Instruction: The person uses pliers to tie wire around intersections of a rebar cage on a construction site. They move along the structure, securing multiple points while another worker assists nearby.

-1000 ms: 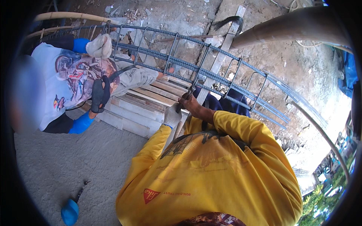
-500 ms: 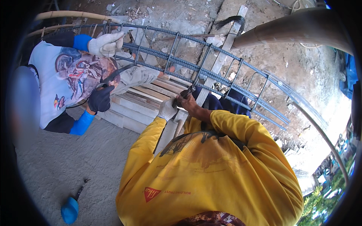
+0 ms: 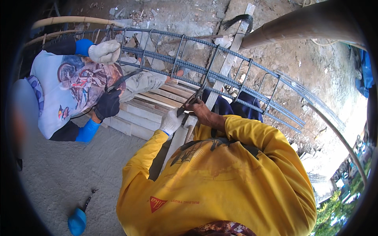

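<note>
In front of me lies a long rebar cage [image 3: 205, 72] of ribbed bars with square stirrups. My left hand [image 3: 171, 120], in a white glove, is wrapped round the lower end of dark pincers [image 3: 190, 102]. My bare right hand [image 3: 202, 114] has its fingers closed on the same pincers, just above the left hand. The pincers' upper end is at a stirrup on the cage's near bar; whether it grips wire there is too small to tell. A wooden handle [image 3: 189, 133] stands beneath my hands.
At left a co-worker rests a white-gloved hand [image 3: 105, 52] by the cage; their black-gloved hand [image 3: 108, 103] holds a dark tool. A pale board [image 3: 232, 57] crosses under the cage, topped by black wires [image 3: 238, 22]. Stacked planks [image 3: 136, 118] and a thick pole [image 3: 299, 29] are nearby.
My left hand has shifted slightly down and left, and the pincers show more of their length between hand and cage. The co-worker's white-gloved hand has moved slightly left, with fingers less spread.
</note>
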Available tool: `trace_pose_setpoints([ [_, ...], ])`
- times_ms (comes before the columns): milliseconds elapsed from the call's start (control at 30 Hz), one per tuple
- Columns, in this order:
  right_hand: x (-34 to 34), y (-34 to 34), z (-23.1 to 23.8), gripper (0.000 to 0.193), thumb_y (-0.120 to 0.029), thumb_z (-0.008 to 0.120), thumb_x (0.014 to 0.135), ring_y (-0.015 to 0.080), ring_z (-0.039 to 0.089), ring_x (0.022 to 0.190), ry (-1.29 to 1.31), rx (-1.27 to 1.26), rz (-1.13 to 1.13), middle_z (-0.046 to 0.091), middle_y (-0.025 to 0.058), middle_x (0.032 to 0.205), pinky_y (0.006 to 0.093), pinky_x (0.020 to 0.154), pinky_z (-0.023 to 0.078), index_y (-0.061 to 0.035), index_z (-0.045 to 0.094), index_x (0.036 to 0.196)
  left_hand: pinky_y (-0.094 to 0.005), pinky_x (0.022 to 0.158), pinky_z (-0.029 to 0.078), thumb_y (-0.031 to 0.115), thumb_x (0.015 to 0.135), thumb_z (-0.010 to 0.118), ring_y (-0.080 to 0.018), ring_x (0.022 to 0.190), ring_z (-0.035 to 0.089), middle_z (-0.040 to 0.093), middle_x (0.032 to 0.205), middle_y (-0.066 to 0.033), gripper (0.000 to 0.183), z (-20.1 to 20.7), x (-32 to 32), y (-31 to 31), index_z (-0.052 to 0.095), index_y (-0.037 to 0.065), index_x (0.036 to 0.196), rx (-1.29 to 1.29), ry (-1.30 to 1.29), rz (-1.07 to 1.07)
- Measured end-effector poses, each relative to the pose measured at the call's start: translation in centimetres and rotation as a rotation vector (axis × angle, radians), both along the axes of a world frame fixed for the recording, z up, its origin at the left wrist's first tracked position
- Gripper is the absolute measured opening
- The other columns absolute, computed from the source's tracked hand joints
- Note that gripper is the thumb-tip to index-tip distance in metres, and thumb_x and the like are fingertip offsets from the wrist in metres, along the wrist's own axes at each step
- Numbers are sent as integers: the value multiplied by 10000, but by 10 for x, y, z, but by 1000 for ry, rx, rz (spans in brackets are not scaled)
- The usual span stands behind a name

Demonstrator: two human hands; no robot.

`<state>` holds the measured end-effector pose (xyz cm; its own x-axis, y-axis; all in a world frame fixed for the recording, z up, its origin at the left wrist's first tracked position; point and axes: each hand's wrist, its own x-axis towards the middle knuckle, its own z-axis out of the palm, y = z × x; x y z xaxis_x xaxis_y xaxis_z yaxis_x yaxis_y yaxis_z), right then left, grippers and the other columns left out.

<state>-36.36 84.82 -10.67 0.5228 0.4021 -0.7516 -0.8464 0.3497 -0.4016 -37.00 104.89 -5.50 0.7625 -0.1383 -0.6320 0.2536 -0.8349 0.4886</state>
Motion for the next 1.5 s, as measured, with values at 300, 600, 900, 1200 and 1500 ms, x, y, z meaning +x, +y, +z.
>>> trace_pose_setpoints([
  [300, 14, -18, 32, 451, -431, 674, 1090, 234, 759, 1042, -21, 42, 31, 754, 86, 1239, 395, 909, 607, -112, 565, 1391, -299, 648, 540, 242, 1089, 688, -151, 722, 712, 768, 947, -42, 280, 10, 19, 11, 721, 21, 1258, -579, 634, 306],
  [600, 8, -14, -7, 280, -291, 607, 1128, 236, 773, 806, 121, -232, 112, 775, 131, 1005, 385, 637, 603, -72, 600, 1302, -362, 908, 608, 201, 1091, 686, -221, 1054, 752, 748, 1201, -117, 467, 39, 27, -2, 579, 9, 1503, -820, 926, 545],
  [900, -12, -11, -42, 302, -236, 578, 1115, 289, 741, 897, -90, -470, 233, 745, 187, 1014, 430, 804, 596, 9, 629, 1283, -333, 725, 567, 177, 1042, 735, -174, 822, 699, 723, 990, -73, 298, 25, 11, -25, 680, 34, 1297, -860, 988, 646],
  [1200, 22, -22, 42, 442, -288, 623, 1096, 368, 658, 1200, -186, -376, 402, 618, 318, 1420, 415, 1090, 519, -34, 623, 1458, -353, 668, 540, 213, 950, 784, -140, 713, 687, 703, 751, -46, 222, -3, -2, -37, 732, 0, 920, -329, 497, 393],
  [1500, 7, -26, 9, 511, -303, 721, 1042, 290, 663, 1162, -870, -446, 690, 695, 247, 1312, 389, 1004, 540, 86, 634, 1361, -413, 708, 558, 219, 965, 763, -190, 767, 731, 759, 792, -142, 259, -50, -25, -21, 753, -39, 940, -349, 269, 237],
])
